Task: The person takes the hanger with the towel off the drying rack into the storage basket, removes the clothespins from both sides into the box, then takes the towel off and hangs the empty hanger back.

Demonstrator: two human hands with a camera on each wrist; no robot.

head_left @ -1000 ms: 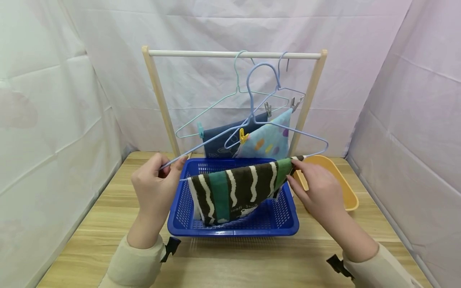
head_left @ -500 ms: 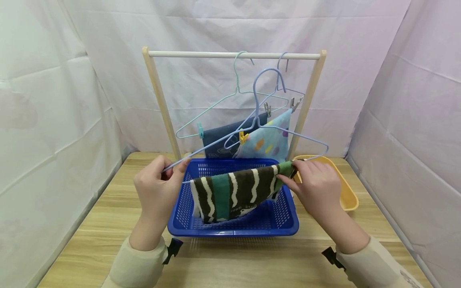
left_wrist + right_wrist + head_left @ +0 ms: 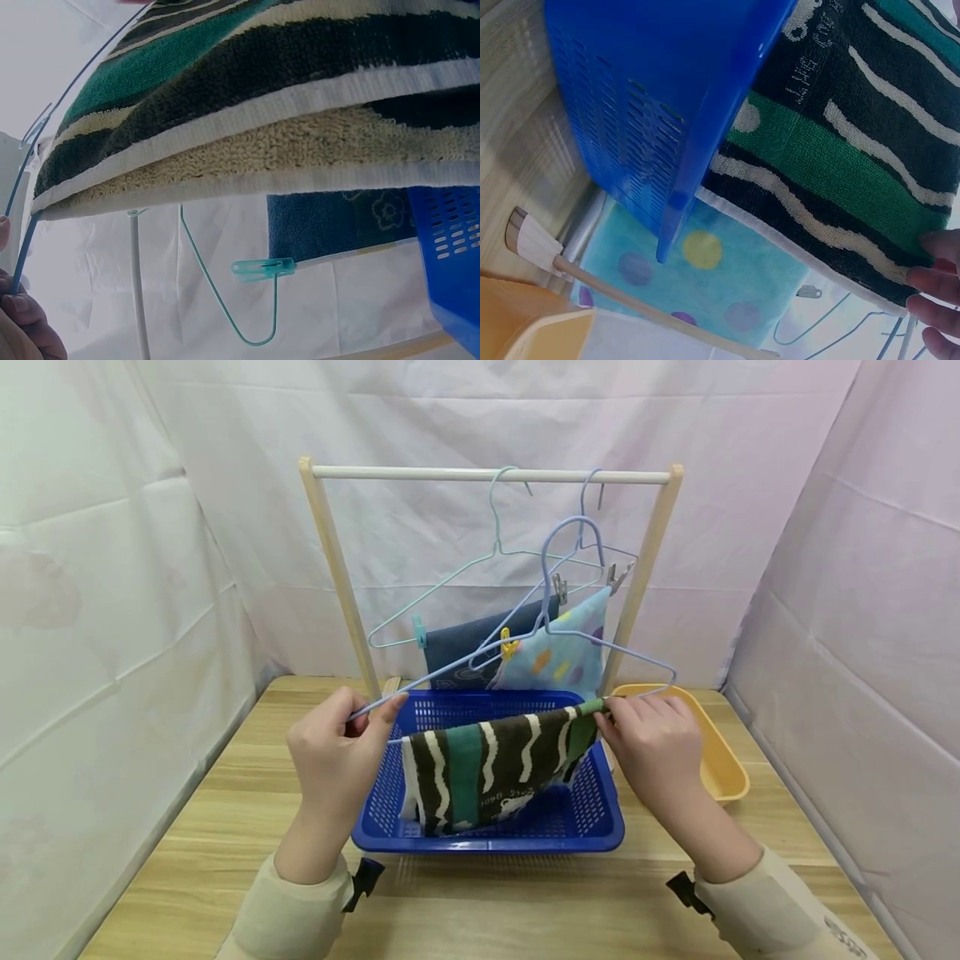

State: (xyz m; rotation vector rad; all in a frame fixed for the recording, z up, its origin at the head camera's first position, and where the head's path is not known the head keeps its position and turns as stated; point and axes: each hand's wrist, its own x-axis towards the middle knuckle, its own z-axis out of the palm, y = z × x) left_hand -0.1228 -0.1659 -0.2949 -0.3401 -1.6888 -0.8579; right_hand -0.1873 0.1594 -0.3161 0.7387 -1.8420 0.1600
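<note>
A blue wire hanger is held up over the blue basket. Over its bottom bar a dark towel with green bands and wavy cream stripes hangs folded, its lower part within the basket's opening. My left hand pinches the hanger's left corner, thumb on top. At the other end my right hand grips the towel's upper right edge at the bar. In the left wrist view, the towel's two white-hemmed layers hang apart. Fingers lie on the towel's corner in the right wrist view.
Behind stands a rack with a white rail. From it hang a mint hanger with a navy cloth, and a second blue hanger with a spotted light-blue cloth. Clips hold these cloths. A yellow tray sits right of the basket.
The hanger's hook has moved down and to the right, and the left hand slightly right. My right hand has shifted left and gathered the towel's right edge along the bar.
</note>
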